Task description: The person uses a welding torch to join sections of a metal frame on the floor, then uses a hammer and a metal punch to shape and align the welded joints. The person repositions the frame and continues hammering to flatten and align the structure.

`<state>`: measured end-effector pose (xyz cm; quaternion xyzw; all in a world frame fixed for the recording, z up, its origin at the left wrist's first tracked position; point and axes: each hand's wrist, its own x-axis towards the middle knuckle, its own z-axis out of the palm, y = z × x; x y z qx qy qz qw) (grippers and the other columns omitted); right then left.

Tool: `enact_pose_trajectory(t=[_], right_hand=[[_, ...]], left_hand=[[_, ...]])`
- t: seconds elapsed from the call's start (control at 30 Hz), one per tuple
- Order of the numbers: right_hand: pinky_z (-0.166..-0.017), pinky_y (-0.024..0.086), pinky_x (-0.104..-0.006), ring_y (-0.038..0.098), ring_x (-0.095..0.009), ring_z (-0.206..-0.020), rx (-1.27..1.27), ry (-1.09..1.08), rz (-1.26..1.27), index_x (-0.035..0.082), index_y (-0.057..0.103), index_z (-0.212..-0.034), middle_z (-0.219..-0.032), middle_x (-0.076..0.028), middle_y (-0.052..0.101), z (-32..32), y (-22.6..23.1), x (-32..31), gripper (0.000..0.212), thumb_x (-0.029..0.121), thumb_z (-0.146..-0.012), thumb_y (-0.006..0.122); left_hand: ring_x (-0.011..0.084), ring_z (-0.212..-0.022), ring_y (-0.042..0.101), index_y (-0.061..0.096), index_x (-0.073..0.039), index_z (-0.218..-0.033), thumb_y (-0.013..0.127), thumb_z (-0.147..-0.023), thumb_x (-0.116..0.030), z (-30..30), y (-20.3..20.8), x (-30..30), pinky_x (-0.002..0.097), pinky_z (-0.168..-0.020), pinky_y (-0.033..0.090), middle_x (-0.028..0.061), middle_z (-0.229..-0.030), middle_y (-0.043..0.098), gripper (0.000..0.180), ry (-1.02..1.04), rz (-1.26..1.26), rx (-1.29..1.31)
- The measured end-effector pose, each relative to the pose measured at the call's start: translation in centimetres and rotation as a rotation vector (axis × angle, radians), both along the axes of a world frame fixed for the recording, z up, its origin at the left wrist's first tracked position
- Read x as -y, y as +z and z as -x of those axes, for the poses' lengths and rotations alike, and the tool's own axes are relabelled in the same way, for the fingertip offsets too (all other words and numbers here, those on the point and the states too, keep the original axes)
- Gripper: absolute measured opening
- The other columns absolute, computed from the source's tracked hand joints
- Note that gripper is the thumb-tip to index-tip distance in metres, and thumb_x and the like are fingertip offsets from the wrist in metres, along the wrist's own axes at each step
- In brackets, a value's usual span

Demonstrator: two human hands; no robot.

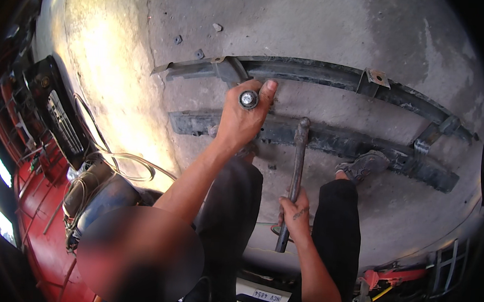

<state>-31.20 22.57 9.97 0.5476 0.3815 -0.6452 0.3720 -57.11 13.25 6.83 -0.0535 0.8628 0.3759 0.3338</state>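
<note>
My left hand (246,115) is closed in a fist around a round metal bar (248,99), seen end-on with a bright, battered top; its lower end is hidden. Beneath this fist runs a long, dark, curved metal beam (306,73) with brackets, lying on the floor. In my right hand (298,211) is a hammer (297,165) with a steel pipe handle, gripped near its lower end. The hammer's head points away from me, over a second dark beam (330,139). My right shoe (366,165) rests at that nearer beam.
Small square metal pieces (199,54) and a stone (217,27) lie on the concrete floor (314,23). At left are a black grille panel (63,114), looped hoses (137,162) and a blue tank (111,199). A vehicle's rear plate (267,295) shows behind my legs.
</note>
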Motion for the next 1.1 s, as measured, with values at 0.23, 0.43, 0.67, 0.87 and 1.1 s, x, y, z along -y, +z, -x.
enact_pose_trajectory(t=[0.23,0.43,0.67,0.87,1.1], right_hand=[[-0.038,0.044,-0.0346,0.054,-0.018,-0.043,-0.007,0.008,-0.014,0.001,0.044,-0.107,-0.065,-0.006,0.051,-0.2,-0.2,0.3,0.023,0.004,-0.089,0.058],[-0.038,0.044,-0.0348,0.054,-0.018,-0.044,-0.02,0.016,-0.022,0.001,0.044,-0.109,-0.066,-0.007,0.05,-0.6,-0.3,0.7,0.026,0.004,-0.088,0.058],[-0.038,0.045,-0.0346,0.055,-0.018,-0.046,0.002,-0.009,0.0,0.001,0.044,-0.113,-0.069,-0.007,0.052,-0.4,-0.2,0.5,0.03,0.004,-0.088,0.06],[-0.04,0.045,-0.0344,0.055,-0.017,-0.047,0.037,0.036,-0.011,0.001,0.045,-0.115,-0.07,-0.007,0.053,-0.1,0.1,0.3,0.031,0.006,-0.088,0.061],[-0.042,0.043,-0.0317,0.052,-0.014,-0.047,0.0,0.052,-0.03,0.001,0.051,-0.117,-0.071,-0.005,0.052,-0.7,0.2,-0.1,0.031,0.006,-0.087,0.06]], left_hand=[[0.0129,-0.068,0.039,0.055,0.006,-0.074,0.056,-0.105,-0.044,0.3,0.4,-0.8,0.0378,-0.059,0.038,0.0035,-0.065,0.045,0.059,0.073,0.045,-0.067],[0.0186,-0.057,0.039,0.051,0.004,-0.064,0.061,-0.102,-0.049,0.3,-1.2,-0.8,0.0411,-0.055,0.04,0.012,-0.055,0.042,0.066,0.114,0.092,-0.121],[0.0161,-0.057,0.044,0.053,0.002,-0.063,0.066,-0.1,-0.041,0.9,-2.8,-0.2,0.0398,-0.056,0.042,0.008,-0.055,0.049,0.058,-0.088,-0.023,-0.038],[0.0114,-0.059,0.041,0.055,0.001,-0.065,0.066,-0.1,-0.037,1.2,-3.9,0.3,0.0356,-0.055,0.039,0.0015,-0.057,0.05,0.053,0.004,-0.128,0.128],[0.0109,-0.06,0.038,0.054,0.001,-0.066,0.066,-0.1,-0.032,0.3,-4.6,-1.3,0.0355,-0.055,0.038,0.0013,-0.058,0.047,0.049,0.018,-0.137,0.092]])
